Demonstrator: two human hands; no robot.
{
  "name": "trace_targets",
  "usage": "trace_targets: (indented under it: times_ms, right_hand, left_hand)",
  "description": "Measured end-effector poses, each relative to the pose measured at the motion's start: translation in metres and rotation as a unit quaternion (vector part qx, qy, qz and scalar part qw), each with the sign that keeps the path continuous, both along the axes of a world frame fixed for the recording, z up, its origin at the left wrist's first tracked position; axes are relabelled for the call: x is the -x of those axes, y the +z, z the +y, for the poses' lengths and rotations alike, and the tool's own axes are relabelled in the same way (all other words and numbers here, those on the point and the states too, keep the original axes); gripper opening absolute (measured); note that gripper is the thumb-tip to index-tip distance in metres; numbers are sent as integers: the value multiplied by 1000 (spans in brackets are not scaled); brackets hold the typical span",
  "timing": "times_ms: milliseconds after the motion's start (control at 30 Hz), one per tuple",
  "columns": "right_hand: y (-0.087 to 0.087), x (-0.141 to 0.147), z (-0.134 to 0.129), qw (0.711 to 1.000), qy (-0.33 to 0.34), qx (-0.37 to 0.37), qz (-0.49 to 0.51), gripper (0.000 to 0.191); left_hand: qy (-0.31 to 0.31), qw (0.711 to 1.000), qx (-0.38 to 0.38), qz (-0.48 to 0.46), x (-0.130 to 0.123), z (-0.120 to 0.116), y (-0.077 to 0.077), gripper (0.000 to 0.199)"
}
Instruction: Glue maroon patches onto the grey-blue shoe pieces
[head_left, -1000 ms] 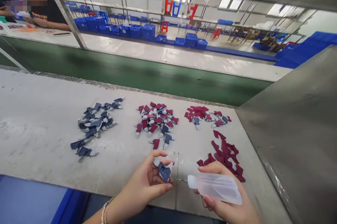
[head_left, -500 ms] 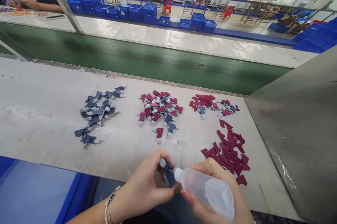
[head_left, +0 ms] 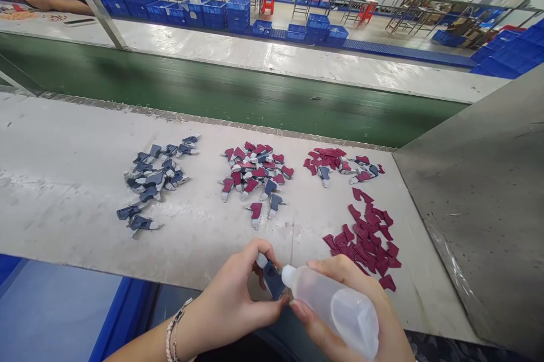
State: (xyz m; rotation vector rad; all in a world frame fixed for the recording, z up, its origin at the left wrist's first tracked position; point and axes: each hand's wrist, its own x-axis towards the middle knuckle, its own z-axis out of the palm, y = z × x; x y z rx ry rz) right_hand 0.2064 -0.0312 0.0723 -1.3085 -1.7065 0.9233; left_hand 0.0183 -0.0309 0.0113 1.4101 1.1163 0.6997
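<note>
Clear of metal panel [head_left: 476, 197], near worktop [head_left: 93, 226] front edge: gripping navy-and-white piece [head_left: 272, 281] in left hand [head_left: 238, 301], tilted squeeze bottle [head_left: 335, 308] in right hand [head_left: 376, 289].

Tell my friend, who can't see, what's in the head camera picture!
A person's left hand holds a small blue piece while their right hand holds a cloudy bottle, its white tip right by the piece. Beyond, more blue pieces and dark red pieces lie in groups on a pale table.
</note>
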Motion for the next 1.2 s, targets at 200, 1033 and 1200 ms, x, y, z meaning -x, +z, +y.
trace_targets:
  times_ms: [200,1033,1200]
  right_hand:
    - [0,0,-2,999,12,10,-34,12]
    - [13,-6,-4,992,51,66,-92,13]
    - [12,-9,-5,989,66,53,-120,13]
  left_hand:
    - [1,1000,-3,6,1,0,0,34]
    - [-6,997,-23,68,5,4,2,38]
    - [-2,996,-27,85,7,4,2,33]
